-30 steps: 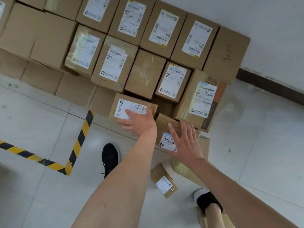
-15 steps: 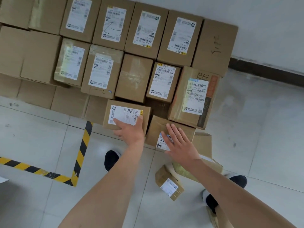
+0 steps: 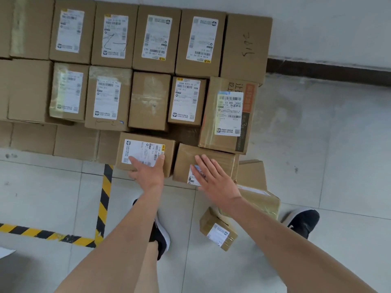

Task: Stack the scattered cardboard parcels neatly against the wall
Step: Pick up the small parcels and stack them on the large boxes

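Left hand [image 3: 148,173] laid flat, fingers spread, on labelled parcel [image 3: 146,154]; right hand [image 3: 213,178] flat on neighbouring parcel [image 3: 206,162], nothing gripped

Both arms bare, stretched fwd & down, roughly parallel. Left hand [image 3: 148,171] palm down, fingers extended & slightly spread, thumb out to the left side. Right hand [image 3: 213,178] also palm down, flat, fingers straight & close together, pointing up-left. Neither hand closed into a grip. Wrists straight.
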The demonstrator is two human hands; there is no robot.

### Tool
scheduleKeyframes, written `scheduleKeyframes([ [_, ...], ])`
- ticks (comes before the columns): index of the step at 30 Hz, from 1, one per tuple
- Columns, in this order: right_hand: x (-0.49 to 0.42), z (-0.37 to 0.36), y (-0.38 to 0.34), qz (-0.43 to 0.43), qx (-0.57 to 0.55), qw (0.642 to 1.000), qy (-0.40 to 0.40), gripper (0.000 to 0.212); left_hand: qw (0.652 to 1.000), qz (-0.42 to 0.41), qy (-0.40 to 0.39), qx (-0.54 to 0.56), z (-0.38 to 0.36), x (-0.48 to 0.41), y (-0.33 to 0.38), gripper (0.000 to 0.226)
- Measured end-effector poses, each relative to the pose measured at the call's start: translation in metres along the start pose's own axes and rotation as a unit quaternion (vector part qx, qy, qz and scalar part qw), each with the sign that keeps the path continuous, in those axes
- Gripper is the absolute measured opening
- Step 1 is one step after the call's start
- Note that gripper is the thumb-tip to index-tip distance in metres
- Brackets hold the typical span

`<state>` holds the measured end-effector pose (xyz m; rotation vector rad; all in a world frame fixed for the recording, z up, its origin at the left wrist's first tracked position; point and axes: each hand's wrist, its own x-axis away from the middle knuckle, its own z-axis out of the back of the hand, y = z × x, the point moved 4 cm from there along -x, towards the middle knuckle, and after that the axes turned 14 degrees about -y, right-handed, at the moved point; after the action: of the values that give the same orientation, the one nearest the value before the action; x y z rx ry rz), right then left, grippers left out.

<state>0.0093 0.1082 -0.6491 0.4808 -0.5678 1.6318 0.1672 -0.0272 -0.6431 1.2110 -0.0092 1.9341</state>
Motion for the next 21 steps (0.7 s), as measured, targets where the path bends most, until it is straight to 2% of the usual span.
scheduleKeyframes([
  [5, 0.003, -0.001, -0.004, -0.012, -0.024, 1.0, 0.011, 0.081, 0.999, -0.034, -0.011, -0.008, -0.001, 0.01, -0.009, 0.106],
  [7, 0.009, -0.004, 0.002, -0.016, -0.035, 0.999, 0.01, 0.086, 0.998, -0.058, -0.006, -0.012, -0.006, 0.024, -0.023, 0.096],
  [10, 0.03, -0.019, 0.017, -0.028, -0.075, 0.997, 0.0, 0.092, 0.998, -0.042, -0.019, -0.052, -0.022, 0.048, -0.055, 0.082],
  [14, 0.076, -0.053, 0.04, -0.081, -0.126, 0.988, -0.023, 0.095, 0.993, -0.01, -0.062, -0.104, -0.059, 0.083, -0.084, 0.076],
  [18, 0.111, -0.086, 0.056, -0.106, -0.143, 0.98, -0.084, 0.095, 0.982, 0.006, -0.145, -0.124, -0.107, 0.113, -0.093, 0.071],
  [21, 0.126, -0.11, 0.067, -0.118, -0.147, 0.966, -0.176, 0.111, 0.973, 0.029, -0.189, -0.128, -0.142, 0.124, -0.091, 0.071],
])
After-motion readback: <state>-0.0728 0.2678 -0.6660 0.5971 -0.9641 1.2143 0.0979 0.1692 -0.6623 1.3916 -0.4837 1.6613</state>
